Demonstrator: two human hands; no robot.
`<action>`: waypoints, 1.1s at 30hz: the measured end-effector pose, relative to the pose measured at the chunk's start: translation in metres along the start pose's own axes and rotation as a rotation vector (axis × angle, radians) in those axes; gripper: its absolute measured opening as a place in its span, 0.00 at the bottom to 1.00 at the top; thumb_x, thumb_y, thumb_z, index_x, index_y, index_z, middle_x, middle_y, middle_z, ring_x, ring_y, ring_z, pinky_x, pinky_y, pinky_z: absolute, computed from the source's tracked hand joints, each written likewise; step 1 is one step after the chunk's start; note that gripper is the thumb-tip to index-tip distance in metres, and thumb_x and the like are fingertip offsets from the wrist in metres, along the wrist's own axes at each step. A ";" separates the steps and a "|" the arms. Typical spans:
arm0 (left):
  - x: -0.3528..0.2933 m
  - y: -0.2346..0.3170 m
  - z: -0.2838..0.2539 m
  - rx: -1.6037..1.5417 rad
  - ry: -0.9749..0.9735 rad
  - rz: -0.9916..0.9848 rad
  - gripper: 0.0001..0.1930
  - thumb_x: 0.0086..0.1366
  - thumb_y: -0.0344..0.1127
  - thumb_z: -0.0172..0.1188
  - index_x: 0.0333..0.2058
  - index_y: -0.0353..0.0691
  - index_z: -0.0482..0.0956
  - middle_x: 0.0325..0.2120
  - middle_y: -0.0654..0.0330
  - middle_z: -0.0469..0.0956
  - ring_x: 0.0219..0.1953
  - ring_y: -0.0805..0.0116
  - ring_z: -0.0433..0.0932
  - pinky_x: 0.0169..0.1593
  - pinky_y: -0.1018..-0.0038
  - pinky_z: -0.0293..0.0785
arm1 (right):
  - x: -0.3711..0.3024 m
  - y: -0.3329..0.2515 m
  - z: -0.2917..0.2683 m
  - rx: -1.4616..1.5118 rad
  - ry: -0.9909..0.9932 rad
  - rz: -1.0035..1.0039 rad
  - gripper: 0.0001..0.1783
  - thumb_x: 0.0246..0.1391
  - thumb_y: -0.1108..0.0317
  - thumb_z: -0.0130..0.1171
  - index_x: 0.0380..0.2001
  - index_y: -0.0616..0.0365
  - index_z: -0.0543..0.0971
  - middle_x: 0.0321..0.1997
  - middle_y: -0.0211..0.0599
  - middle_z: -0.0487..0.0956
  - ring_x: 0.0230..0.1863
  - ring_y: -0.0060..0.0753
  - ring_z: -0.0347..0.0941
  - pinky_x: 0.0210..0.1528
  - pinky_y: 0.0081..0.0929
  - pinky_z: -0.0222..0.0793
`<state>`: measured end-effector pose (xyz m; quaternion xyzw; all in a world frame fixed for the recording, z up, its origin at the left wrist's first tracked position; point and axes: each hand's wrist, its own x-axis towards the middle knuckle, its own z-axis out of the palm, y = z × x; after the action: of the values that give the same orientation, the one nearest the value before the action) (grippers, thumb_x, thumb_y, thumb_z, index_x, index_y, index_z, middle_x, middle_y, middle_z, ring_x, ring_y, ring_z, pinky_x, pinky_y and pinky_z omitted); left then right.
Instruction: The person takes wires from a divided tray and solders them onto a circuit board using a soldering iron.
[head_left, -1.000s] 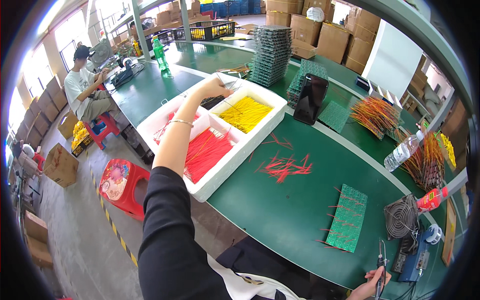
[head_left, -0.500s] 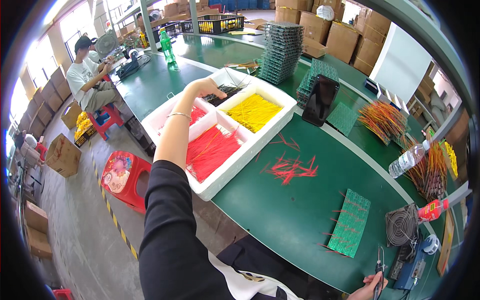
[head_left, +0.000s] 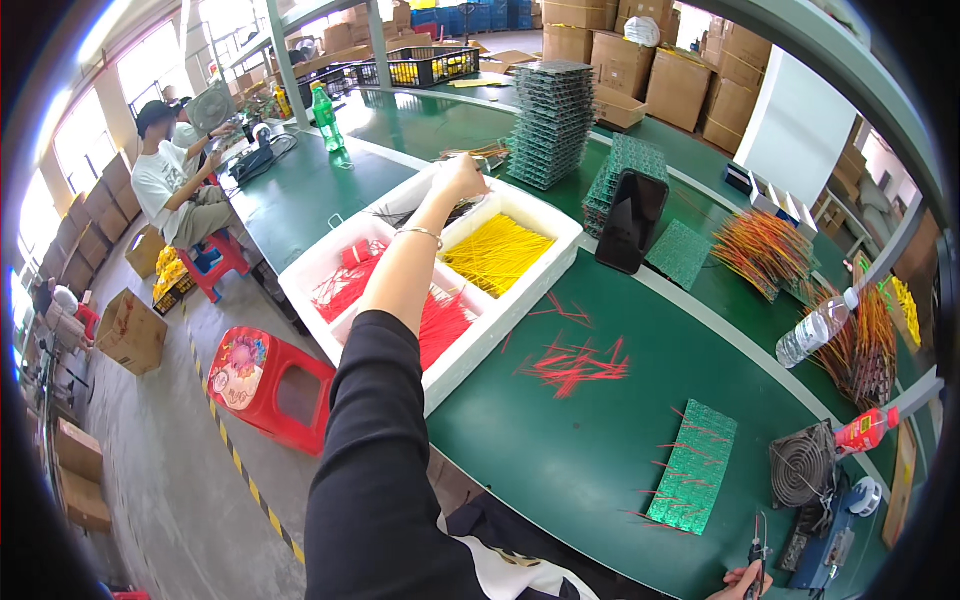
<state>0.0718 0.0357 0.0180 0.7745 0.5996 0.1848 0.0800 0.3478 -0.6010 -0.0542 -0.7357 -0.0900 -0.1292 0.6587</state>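
Note:
My left hand [head_left: 460, 178] is over the far compartment of a white foam tray [head_left: 505, 338], where dark wires [head_left: 455, 215] lie. Its fingers are curled and closed; what they hold, if anything, is hidden. Other compartments hold yellow wires [head_left: 497, 255] and red wires [head_left: 442, 325]. My right hand [head_left: 738, 582], at the lower right edge, grips a black-handled soldering iron [head_left: 759, 552], its thin metal end pointing up. Beyond it lies a green circuit board [head_left: 697, 465] with several red wires sticking out. Loose red wires [head_left: 575, 368] are scattered on the green table [head_left: 560, 465].
A black phone [head_left: 632, 220] leans near tall stacks of boards [head_left: 550, 125]. At the right are a fan [head_left: 802, 455], a blue soldering station [head_left: 826, 548], a clear bottle [head_left: 815, 330] and wired boards [head_left: 765, 250]. A red stool [head_left: 265, 375] stands left. Another person [head_left: 168, 180] sits farther off.
My left hand has moved right and farther out from among the dark wires, and its fingers are more curled. My right hand still grips the soldering iron. The whole view has shifted slightly.

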 end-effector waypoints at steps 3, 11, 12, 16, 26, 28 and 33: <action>0.012 -0.008 0.010 -0.016 0.024 -0.068 0.18 0.41 0.39 0.66 0.33 0.38 0.79 0.33 0.54 0.79 0.36 0.58 0.78 0.40 0.67 0.72 | 0.000 0.000 0.003 0.023 0.003 0.025 0.10 0.49 0.70 0.56 0.24 0.61 0.65 0.16 0.37 0.68 0.18 0.26 0.62 0.21 0.22 0.60; 0.018 -0.021 -0.005 -0.140 0.111 0.131 0.12 0.48 0.38 0.54 0.30 0.40 0.79 0.28 0.48 0.77 0.33 0.52 0.77 0.40 0.65 0.72 | 0.001 -0.002 0.004 -0.001 -0.001 -0.026 0.11 0.49 0.69 0.57 0.23 0.62 0.67 0.15 0.38 0.68 0.18 0.28 0.62 0.22 0.23 0.60; 0.016 -0.018 -0.019 -0.121 0.178 0.167 0.12 0.48 0.37 0.54 0.30 0.39 0.79 0.29 0.47 0.77 0.34 0.51 0.77 0.40 0.64 0.72 | 0.001 -0.004 0.005 -0.002 -0.005 -0.028 0.11 0.49 0.69 0.57 0.23 0.62 0.67 0.15 0.38 0.68 0.18 0.28 0.62 0.22 0.23 0.60; -0.010 0.016 -0.077 -0.243 0.079 0.230 0.11 0.45 0.39 0.61 0.24 0.37 0.79 0.19 0.55 0.74 0.22 0.66 0.71 0.28 0.72 0.67 | -0.002 -0.006 0.004 -0.104 -0.029 -0.017 0.11 0.49 0.68 0.56 0.23 0.63 0.67 0.15 0.38 0.68 0.18 0.28 0.62 0.23 0.24 0.60; -0.004 0.014 -0.037 -0.208 -0.347 0.170 0.15 0.42 0.45 0.67 0.23 0.40 0.78 0.10 0.68 0.63 0.13 0.79 0.57 0.15 0.79 0.49 | 0.001 0.002 0.001 0.090 0.036 0.016 0.11 0.48 0.68 0.57 0.22 0.62 0.66 0.17 0.38 0.67 0.20 0.28 0.63 0.23 0.24 0.60; 0.008 -0.013 -0.028 -0.296 -0.253 0.114 0.14 0.42 0.45 0.66 0.22 0.40 0.78 0.11 0.67 0.64 0.14 0.78 0.59 0.16 0.78 0.51 | 0.002 -0.002 0.001 0.149 0.088 0.028 0.11 0.48 0.68 0.57 0.23 0.62 0.66 0.18 0.37 0.67 0.21 0.28 0.62 0.24 0.24 0.59; 0.027 -0.075 0.019 -0.091 0.101 0.070 0.10 0.40 0.39 0.63 0.20 0.39 0.80 0.19 0.55 0.77 0.22 0.64 0.76 0.32 0.71 0.71 | 0.007 0.008 -0.010 0.164 0.230 0.115 0.10 0.49 0.65 0.56 0.24 0.59 0.69 0.20 0.33 0.64 0.24 0.26 0.60 0.30 0.22 0.58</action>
<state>0.0171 0.0837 -0.0203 0.7801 0.5665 0.2537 0.0783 0.3563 -0.6126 -0.0584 -0.6637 0.0178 -0.1669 0.7289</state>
